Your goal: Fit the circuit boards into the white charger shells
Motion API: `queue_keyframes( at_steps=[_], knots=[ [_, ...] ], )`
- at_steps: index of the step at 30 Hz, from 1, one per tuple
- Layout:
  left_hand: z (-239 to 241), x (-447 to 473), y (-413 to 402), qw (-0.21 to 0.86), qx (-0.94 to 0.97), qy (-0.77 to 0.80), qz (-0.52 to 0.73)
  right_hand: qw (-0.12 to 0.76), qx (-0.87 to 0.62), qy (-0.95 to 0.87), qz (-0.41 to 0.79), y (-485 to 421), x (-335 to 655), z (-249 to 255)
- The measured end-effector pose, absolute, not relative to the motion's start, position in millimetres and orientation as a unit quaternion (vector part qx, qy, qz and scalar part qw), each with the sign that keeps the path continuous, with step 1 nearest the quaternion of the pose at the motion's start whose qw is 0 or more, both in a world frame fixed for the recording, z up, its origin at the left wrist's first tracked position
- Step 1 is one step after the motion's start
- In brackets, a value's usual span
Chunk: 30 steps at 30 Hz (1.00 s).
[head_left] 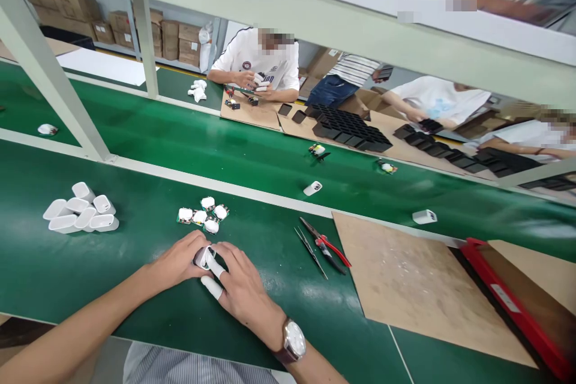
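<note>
Both my hands meet low in the middle of the green bench, closed around one small white charger shell (202,257). My left hand (180,263) grips it from the left. My right hand (240,288), with a wristwatch and white finger cots on thumb and forefinger, pinches it from the right. Just beyond my fingers lies a cluster of several small white charger inner parts (203,215). A pile of several empty white shells (81,210) sits further left.
Red-handled cutters (327,246) and tweezers (310,251) lie right of my hands, beside a brown board (405,276) and a red tray (517,300). White chargers (312,188) ride the green conveyor. Other people work across it, with black trays (346,129).
</note>
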State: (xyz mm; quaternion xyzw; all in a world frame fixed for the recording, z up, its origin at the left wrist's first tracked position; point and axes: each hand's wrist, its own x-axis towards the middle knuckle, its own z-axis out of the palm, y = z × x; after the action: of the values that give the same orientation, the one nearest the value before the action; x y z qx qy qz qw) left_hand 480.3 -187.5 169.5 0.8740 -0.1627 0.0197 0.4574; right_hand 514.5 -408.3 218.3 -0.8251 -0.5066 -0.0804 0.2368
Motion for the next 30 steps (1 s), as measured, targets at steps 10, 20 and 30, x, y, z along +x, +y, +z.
queue_keyframes(
  at_steps=[10, 20, 30],
  knots=[
    [183.4, 481.6, -182.3, 0.479, 0.862, -0.167, -0.001, 0.303, -0.799, -0.515, -0.07, -401.0, 529.6, 207.1],
    [177.7, 484.2, -183.6, 0.475, 0.866, -0.155, -0.005, 0.321, -0.792, -0.514, -0.077, -401.1, 536.4, 196.1],
    [179.5, 487.4, -182.8, 0.467, 0.863, -0.193, 0.002, 0.26, -0.783, -0.551, -0.123, -396.1, 541.1, 198.4]
  ],
)
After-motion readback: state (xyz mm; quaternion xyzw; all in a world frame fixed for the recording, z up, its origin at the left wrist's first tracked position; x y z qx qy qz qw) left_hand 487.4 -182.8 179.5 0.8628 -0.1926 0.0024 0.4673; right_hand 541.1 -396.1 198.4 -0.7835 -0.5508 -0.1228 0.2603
